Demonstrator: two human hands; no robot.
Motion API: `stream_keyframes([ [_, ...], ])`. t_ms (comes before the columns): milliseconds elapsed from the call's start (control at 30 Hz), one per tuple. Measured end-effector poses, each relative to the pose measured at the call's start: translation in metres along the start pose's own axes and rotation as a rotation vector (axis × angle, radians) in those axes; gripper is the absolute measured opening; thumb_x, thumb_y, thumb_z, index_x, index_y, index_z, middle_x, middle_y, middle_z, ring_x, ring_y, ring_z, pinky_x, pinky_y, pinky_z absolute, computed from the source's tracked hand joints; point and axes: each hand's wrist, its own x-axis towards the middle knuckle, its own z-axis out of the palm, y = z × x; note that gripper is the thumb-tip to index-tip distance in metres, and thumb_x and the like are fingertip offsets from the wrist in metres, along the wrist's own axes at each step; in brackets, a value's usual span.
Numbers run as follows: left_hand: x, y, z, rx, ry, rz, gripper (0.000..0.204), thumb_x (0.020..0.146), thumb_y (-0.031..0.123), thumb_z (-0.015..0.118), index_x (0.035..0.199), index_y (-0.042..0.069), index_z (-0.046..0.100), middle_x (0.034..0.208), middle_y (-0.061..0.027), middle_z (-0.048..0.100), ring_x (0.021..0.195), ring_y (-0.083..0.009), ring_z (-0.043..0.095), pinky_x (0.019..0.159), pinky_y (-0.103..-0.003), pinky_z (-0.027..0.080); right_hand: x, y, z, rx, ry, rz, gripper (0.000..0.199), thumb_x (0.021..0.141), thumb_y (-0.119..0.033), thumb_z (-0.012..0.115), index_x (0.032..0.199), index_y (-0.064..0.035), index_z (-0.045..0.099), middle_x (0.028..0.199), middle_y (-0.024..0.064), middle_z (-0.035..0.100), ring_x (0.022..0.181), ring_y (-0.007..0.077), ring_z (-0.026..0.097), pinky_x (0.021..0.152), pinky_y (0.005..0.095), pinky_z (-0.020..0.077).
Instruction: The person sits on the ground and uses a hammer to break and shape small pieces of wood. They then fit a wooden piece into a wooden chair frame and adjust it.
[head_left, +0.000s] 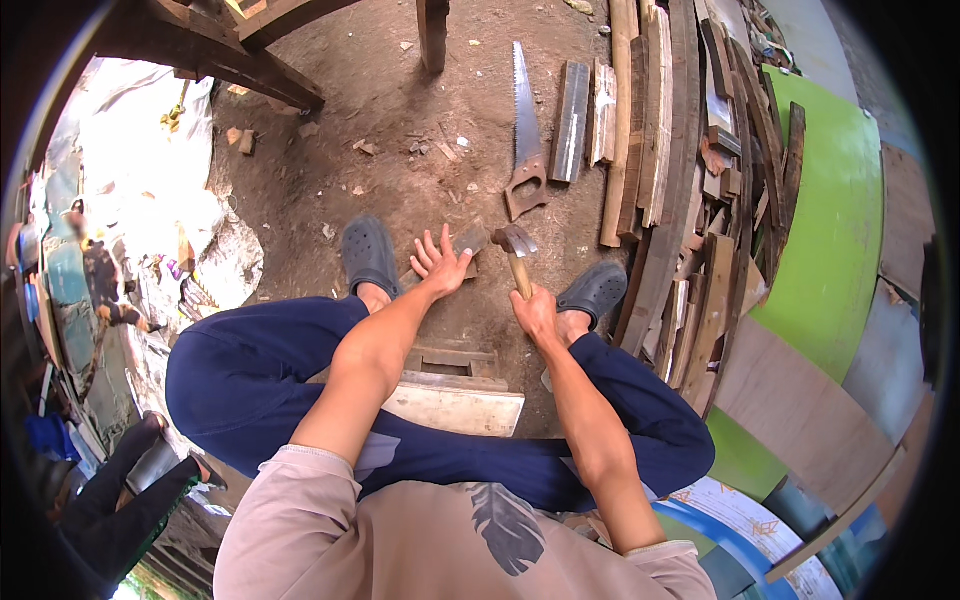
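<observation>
Bare brown dirt ground lay open ahead of both hands, up to the steel handsaw with a wooden grip. To the right, a heap of rough wooden planks blocked passage; grey rubber clogs flanked the narrow gap between the feet.

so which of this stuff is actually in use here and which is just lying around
In use:
right hand gripping the hammer
left hand pressing on the small wood piece

Lying about:
handsaw
loose boards
green panel
wood scraps
</observation>
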Motion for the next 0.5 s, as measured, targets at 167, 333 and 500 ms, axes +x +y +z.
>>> stream_keyframes([
  [167,0.003,-0.012,0.001,-0.011,0.022,0.004,0.085,0.093,0.060,0.041,0.154,0.022,-0.006,0.157,-0.0208,-0.017,0.143,-0.0408,-0.023,0.110,-0.060,-0.010,-0.011,-0.057,-0.013,0.164,0.057,0.095,0.028,0.081,-0.028,0.063,0.087,-0.0006,0.065,0.076,0.0248,0.064,0.076,0.0401,0.065,0.069,0.0455,0.0490],
  [333,-0.001,-0.011,0.005,0.000,0.042,0.004,0.085,0.093,0.060,0.041,0.154,0.022,-0.006,0.157,-0.0208,-0.016,0.143,-0.0413,-0.021,0.110,-0.061,-0.009,-0.007,-0.017,0.008,0.006,-0.028,0.074,0.032,0.081,-0.030,0.062,0.083,0.0019,0.061,0.068,0.0229,0.061,0.070,0.0346,0.066,0.068,0.0454,0.0487],
  [500,0.003,-0.014,0.007,-0.001,0.065,0.016,0.086,0.093,0.059,0.043,0.154,0.023,-0.005,0.158,-0.0197,-0.016,0.143,-0.0405,-0.023,0.110,-0.061,-0.010,0.005,-0.029,-0.030,0.236,-0.017,0.276,0.029,0.085,-0.027,0.059,0.082,0.0020,0.058,0.054,0.0088,0.056,0.039,0.0189,0.054,0.038,0.0353,0.0436],
])
